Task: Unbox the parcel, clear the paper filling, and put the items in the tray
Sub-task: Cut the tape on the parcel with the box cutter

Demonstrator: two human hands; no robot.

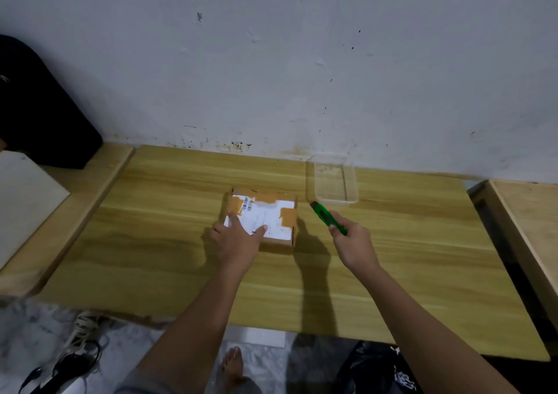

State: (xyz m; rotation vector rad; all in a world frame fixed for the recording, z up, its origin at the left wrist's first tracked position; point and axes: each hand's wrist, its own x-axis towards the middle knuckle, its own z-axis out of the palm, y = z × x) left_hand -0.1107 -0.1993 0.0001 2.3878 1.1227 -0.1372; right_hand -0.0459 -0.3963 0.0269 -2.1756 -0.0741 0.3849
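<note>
A small cardboard parcel [271, 212] with a white label and brown tape lies shut in the middle of the wooden table [151, 242]. My left hand [237, 239] rests flat on its near left corner, fingers spread. To the right of the parcel, my right hand [351, 242] grips a green utility knife [327, 217], tip pointing up-left and held apart from the box. A clear plastic tray [333, 180] stands empty behind the knife, near the wall.
The wall runs along the table's far edge. A dark bag [39, 106] sits on a lower wooden surface at the left, and another wooden bench [528, 221] is at the right. Cables [69, 360] and a foot [232, 363] are on the floor below.
</note>
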